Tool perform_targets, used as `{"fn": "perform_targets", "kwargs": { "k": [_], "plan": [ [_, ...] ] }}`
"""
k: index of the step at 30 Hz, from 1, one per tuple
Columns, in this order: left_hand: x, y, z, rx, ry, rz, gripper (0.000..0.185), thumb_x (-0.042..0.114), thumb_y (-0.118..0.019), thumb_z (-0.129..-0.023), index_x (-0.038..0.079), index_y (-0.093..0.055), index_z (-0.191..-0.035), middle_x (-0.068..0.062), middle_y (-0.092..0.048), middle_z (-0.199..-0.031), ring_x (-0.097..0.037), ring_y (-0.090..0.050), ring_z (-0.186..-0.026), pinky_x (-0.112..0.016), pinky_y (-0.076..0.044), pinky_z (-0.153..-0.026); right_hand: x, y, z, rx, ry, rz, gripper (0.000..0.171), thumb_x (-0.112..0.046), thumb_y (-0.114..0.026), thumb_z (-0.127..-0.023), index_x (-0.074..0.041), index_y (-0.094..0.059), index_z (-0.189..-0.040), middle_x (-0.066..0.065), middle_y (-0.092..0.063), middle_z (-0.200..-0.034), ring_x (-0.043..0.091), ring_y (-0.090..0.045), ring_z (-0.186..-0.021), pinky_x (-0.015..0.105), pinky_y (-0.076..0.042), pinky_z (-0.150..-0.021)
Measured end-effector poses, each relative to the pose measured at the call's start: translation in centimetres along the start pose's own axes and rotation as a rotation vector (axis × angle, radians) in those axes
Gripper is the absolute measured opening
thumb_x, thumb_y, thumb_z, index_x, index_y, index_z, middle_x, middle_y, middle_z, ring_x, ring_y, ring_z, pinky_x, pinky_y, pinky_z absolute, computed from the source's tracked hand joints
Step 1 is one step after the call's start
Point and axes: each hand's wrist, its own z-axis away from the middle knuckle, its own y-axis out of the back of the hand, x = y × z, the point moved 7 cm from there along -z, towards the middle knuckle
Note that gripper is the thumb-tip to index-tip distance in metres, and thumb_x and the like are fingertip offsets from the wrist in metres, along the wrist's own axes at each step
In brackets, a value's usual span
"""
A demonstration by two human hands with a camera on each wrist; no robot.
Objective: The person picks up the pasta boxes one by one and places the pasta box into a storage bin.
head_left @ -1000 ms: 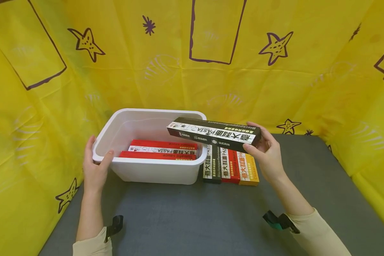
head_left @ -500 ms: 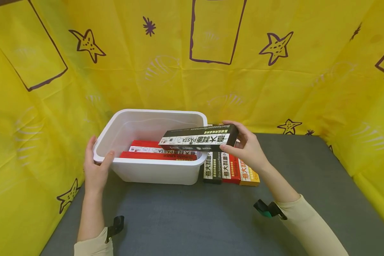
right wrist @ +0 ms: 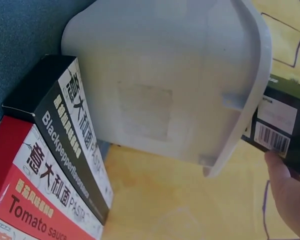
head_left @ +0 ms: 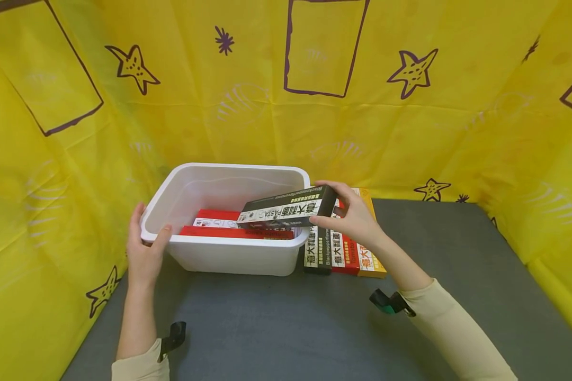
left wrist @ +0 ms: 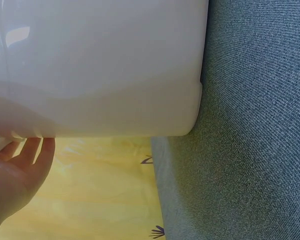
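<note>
A white plastic bin [head_left: 233,259] stands on the table. My left hand [head_left: 145,259] grips the near left corner of its rim; in the left wrist view the fingertips [left wrist: 47,145] are against the rim. My right hand [head_left: 357,222] holds a black pasta box [head_left: 291,207], labelled black pepper flavor sauce, by its right end. This box tilts over the bin's right side, its left end lower and inside the opening. Red tomato sauce pasta boxes [head_left: 219,232] lie in the bin, partly hidden by the front wall and the black box.
Beside the bin's right wall, a black pasta box [head_left: 318,259], a red one [head_left: 345,256] and a yellow one [head_left: 372,267] lie side by side on the grey table [head_left: 267,328]. Yellow printed cloth [head_left: 195,116] encloses the back and sides.
My right hand has moved left with the black pasta box, lowering it until its left end dips inside the bin. The left hand has stayed on the rim.
</note>
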Motion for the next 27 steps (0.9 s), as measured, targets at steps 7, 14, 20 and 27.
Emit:
{"fn": "perform_targets", "kwargs": {
  "k": [7,14,20,27],
  "plan": [
    [0.1,0.0,0.1,-0.003,-0.002,0.006,0.073,0.021,-0.063,-0.09,0.032,-0.028,-0.153,0.004,-0.035,-0.152,-0.019,-0.039,-0.126,-0.04,-0.036,-0.108,1.0,0.1,-0.9,0.04,-0.072,-0.047,0.069,-0.011,-0.081,-0.077,-0.012,-0.047,-0.137,0.005,-0.05,-0.141,0.023,-0.046,-0.132,0.044,-0.041,-0.104],
    [0.2,-0.1,0.1,-0.009,-0.004,0.012,0.073,0.022,-0.063,-0.09,0.032,-0.028,-0.153,0.004,-0.035,-0.152,-0.019,-0.039,-0.125,-0.041,-0.036,-0.108,2.0,0.1,-1.6,0.056,-0.132,-0.081,0.068,-0.014,-0.082,-0.077,-0.012,-0.047,-0.136,0.007,-0.054,-0.136,0.028,-0.056,-0.122,0.04,-0.051,-0.093],
    [0.3,-0.1,0.2,-0.008,-0.003,0.023,0.073,0.021,-0.063,-0.09,0.031,-0.028,-0.153,0.003,-0.034,-0.152,-0.019,-0.039,-0.125,-0.041,-0.036,-0.109,2.4,0.2,-2.2,0.08,-0.104,0.002,0.07,-0.022,-0.082,-0.079,-0.012,-0.05,-0.14,0.008,-0.056,-0.135,0.024,-0.053,-0.124,0.041,-0.042,-0.104],
    [0.3,-0.1,0.2,-0.004,-0.004,0.017,0.072,0.021,-0.063,-0.09,0.032,-0.028,-0.153,0.005,-0.034,-0.152,-0.018,-0.039,-0.125,-0.039,-0.036,-0.108,3.4,-0.4,-2.7,0.032,-0.141,0.18,0.084,-0.043,-0.079,-0.08,-0.019,-0.04,-0.15,0.002,-0.04,-0.151,0.024,-0.04,-0.137,0.04,-0.037,-0.108]
  ]
}}
